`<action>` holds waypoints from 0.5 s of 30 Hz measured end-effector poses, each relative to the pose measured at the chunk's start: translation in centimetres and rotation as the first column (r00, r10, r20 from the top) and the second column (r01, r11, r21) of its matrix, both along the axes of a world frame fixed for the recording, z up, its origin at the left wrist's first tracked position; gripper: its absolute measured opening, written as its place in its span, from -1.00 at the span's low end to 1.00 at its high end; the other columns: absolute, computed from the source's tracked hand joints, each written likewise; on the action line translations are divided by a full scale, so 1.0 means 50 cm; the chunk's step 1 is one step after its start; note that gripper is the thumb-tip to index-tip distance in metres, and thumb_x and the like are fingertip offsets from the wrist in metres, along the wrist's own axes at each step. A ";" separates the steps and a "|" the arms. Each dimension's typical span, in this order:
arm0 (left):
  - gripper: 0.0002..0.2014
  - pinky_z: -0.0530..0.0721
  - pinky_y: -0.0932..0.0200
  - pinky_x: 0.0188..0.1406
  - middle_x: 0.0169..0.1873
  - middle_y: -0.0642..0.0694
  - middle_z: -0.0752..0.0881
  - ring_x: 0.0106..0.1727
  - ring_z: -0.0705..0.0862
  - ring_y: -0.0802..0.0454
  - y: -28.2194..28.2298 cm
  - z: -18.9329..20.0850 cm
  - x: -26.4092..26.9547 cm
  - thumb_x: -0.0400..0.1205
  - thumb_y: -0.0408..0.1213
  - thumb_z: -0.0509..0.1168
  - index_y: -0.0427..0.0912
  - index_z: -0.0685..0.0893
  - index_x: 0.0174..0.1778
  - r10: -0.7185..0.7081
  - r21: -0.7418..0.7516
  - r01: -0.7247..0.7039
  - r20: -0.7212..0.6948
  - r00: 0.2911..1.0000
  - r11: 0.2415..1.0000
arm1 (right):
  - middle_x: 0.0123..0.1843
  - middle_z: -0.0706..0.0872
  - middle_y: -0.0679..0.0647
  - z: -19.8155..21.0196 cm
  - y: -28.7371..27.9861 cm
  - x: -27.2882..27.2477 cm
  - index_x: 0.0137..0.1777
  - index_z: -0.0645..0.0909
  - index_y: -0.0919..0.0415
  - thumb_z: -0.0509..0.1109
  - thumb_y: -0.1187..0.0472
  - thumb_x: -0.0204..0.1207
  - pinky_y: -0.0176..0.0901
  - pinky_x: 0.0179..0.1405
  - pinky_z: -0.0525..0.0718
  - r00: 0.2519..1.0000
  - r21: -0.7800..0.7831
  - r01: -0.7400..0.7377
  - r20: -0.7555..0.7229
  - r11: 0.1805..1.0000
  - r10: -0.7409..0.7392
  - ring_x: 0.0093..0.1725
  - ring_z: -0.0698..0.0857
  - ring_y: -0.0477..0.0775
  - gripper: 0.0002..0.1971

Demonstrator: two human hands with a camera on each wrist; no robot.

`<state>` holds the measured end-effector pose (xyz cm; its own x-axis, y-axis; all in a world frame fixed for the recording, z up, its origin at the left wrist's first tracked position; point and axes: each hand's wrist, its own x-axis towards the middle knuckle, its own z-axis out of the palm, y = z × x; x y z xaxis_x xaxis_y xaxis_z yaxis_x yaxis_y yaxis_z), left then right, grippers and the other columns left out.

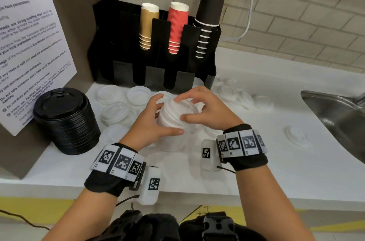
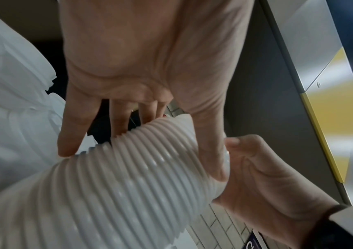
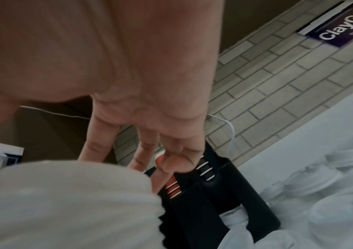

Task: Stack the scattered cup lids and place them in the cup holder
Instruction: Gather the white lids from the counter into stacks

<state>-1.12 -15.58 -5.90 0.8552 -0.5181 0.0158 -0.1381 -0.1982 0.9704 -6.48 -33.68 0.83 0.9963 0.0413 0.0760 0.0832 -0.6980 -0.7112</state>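
Head view: gripping white lid stack (image 1: pixel 173 122) with both hands, just in front of the body, over the counter (image 1: pixel 256 122). Left hand (image 1: pixel 152 122) wrapped round the stack's left side, thumb across the near face. Right hand (image 1: pixel 205 110) curled over the top end, fingertips on the uppermost lid. Long axis near upright, top tipped slightly away. Cannot tell whether the base rests on the counter. Cup holder (image 1: pixel 201 79) straight ahead, beyond the stack, against the wall; front pockets look dark and unfilled, rear slots carrying cups. Loose lids (image 1: pixel 112 94) lying between hands and holder, more off to the right. Black lid stack (image 1: pixel 65 122) at far left, untouched.

Left wrist view: left hand (image 2: pixel 150 67) spread along the ribbed stack (image 2: pixel 118 176), fingers on the far side, thumb on the near one. Right hand (image 2: pixel 267 176) touching the same end, thumb pressed by the rim.

Right wrist view: right hand (image 3: pixel 139 75) reaching past the blurred stack (image 3: pixel 64 210), fingers bent toward its far edge. Holder (image 3: pixel 224 202) directly beyond the fingertips, near but apart.

Judgement: still squaring up lids, not yet placing. Next move probably forward and slightly down into a front pocket, keeping the axis upright; right hand nearer the holder, left better placed to carry the weight.
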 end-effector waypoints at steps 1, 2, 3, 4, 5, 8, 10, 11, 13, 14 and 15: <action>0.12 0.47 0.30 0.20 0.42 0.07 0.47 0.39 0.48 0.09 -0.001 0.001 0.001 0.24 -0.18 0.69 0.10 0.16 0.64 -0.003 0.002 0.003 -0.006 1.000 1.000 | 0.21 0.49 -0.03 0.001 0.005 0.002 0.19 0.68 -0.09 0.61 0.20 0.35 -0.45 0.05 0.46 1.000 -0.013 -0.002 0.003 1.000 0.002 0.19 0.52 -0.10 -0.59; 0.12 0.46 0.26 0.24 0.44 0.05 0.47 0.40 0.47 0.08 -0.001 0.002 0.002 0.25 -0.19 0.69 0.09 0.15 0.65 -0.006 0.003 0.007 -0.011 1.000 1.000 | 0.20 0.49 -0.04 0.002 0.009 0.003 0.19 0.69 -0.08 0.61 0.20 0.34 -0.46 0.04 0.44 1.000 -0.025 -0.002 0.008 1.000 0.002 0.18 0.52 -0.11 -0.59; 0.12 0.45 0.25 0.25 0.45 0.04 0.47 0.40 0.46 0.08 -0.002 0.002 0.004 0.25 -0.19 0.69 0.09 0.14 0.65 -0.010 0.005 0.010 -0.014 1.000 1.000 | 0.20 0.49 -0.04 0.003 0.012 0.005 0.19 0.70 -0.07 0.61 0.20 0.34 -0.46 0.06 0.44 1.000 -0.037 -0.003 0.012 0.999 0.004 0.19 0.51 -0.11 -0.59; 0.12 0.45 0.27 0.23 0.44 0.05 0.47 0.39 0.46 0.09 -0.001 0.002 0.005 0.25 -0.19 0.69 0.08 0.14 0.65 -0.014 0.009 0.014 -0.016 1.000 1.000 | 0.20 0.49 -0.03 0.003 0.015 0.005 0.19 0.71 -0.06 0.62 0.21 0.33 -0.44 0.10 0.44 1.000 -0.051 -0.007 0.014 0.999 0.007 0.21 0.51 -0.11 -0.59; 0.12 0.45 0.33 0.17 0.40 0.09 0.47 0.36 0.45 0.12 -0.001 0.001 0.006 0.25 -0.19 0.69 0.08 0.15 0.65 -0.016 0.013 0.016 -0.017 1.000 1.000 | 0.20 0.49 -0.02 0.004 0.017 0.005 0.18 0.71 -0.06 0.62 0.21 0.32 -0.42 0.16 0.44 1.000 -0.065 -0.010 0.014 0.998 0.011 0.23 0.50 -0.11 -0.59; 0.10 0.42 0.52 -0.03 0.30 0.17 0.44 0.31 0.44 0.16 -0.001 0.000 0.010 0.24 -0.19 0.69 0.12 0.17 0.62 -0.022 0.013 0.022 -0.018 1.000 1.000 | 0.19 0.48 -0.04 0.003 0.022 0.004 0.15 0.72 -0.08 0.63 0.21 0.30 -0.49 0.20 0.40 1.000 -0.086 -0.008 0.026 0.996 0.011 0.24 0.48 -0.12 -0.59; 0.08 0.42 0.52 -0.02 0.28 0.19 0.44 0.31 0.45 0.15 0.001 -0.003 0.014 0.23 -0.18 0.70 0.16 0.21 0.59 -0.034 0.007 0.034 -0.013 0.999 0.999 | 0.19 0.48 -0.03 0.001 0.025 0.004 0.15 0.72 -0.07 0.63 0.21 0.29 -0.50 0.18 0.40 0.999 -0.087 0.003 0.038 0.996 0.000 0.23 0.48 -0.12 -0.59; 0.06 0.43 0.48 0.01 0.28 0.18 0.45 0.32 0.46 0.13 0.003 -0.004 0.016 0.22 -0.17 0.70 0.19 0.24 0.57 -0.043 0.003 0.043 -0.008 0.999 0.999 | 0.19 0.48 -0.03 -0.001 0.027 0.003 0.15 0.71 -0.06 0.64 0.21 0.29 -0.49 0.16 0.41 0.999 -0.086 0.011 0.040 0.996 -0.008 0.23 0.48 -0.11 -0.58; 0.01 0.47 0.42 0.08 0.29 0.20 0.49 0.34 0.48 0.12 0.006 -0.004 0.020 0.18 -0.12 0.70 0.27 0.30 0.49 -0.064 -0.007 0.064 0.011 0.998 0.998 | 0.20 0.47 -0.02 -0.004 0.030 0.001 0.16 0.71 -0.06 0.64 0.21 0.28 -0.45 0.09 0.42 0.999 -0.087 0.026 0.039 0.996 -0.023 0.23 0.47 -0.09 -0.57; -0.02 0.48 0.41 0.11 0.29 0.22 0.51 0.35 0.50 0.13 0.007 -0.004 0.021 0.15 -0.07 0.70 0.29 0.34 0.45 -0.076 -0.015 0.076 0.024 0.997 0.997 | 0.20 0.47 -0.02 -0.006 0.031 0.000 0.16 0.70 -0.06 0.65 0.21 0.28 -0.43 0.07 0.42 0.999 -0.086 0.032 0.040 0.996 -0.029 0.23 0.48 -0.08 -0.56; -0.05 0.51 0.39 0.14 0.31 0.23 0.53 0.35 0.51 0.14 0.007 -0.004 0.023 0.14 -0.04 0.69 0.29 0.38 0.44 -0.087 -0.023 0.088 0.039 0.995 0.996 | 0.20 0.47 -0.02 -0.008 0.032 -0.001 0.17 0.69 -0.07 0.65 0.21 0.28 -0.42 0.06 0.42 0.999 -0.083 0.036 0.042 0.996 -0.033 0.24 0.48 -0.07 -0.56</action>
<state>0.04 -15.21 -6.13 0.8051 -0.5900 0.0609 -0.1904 -0.1598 0.9686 -6.55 -32.07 0.43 0.9933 0.0147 0.1143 0.0857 -0.7581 -0.6465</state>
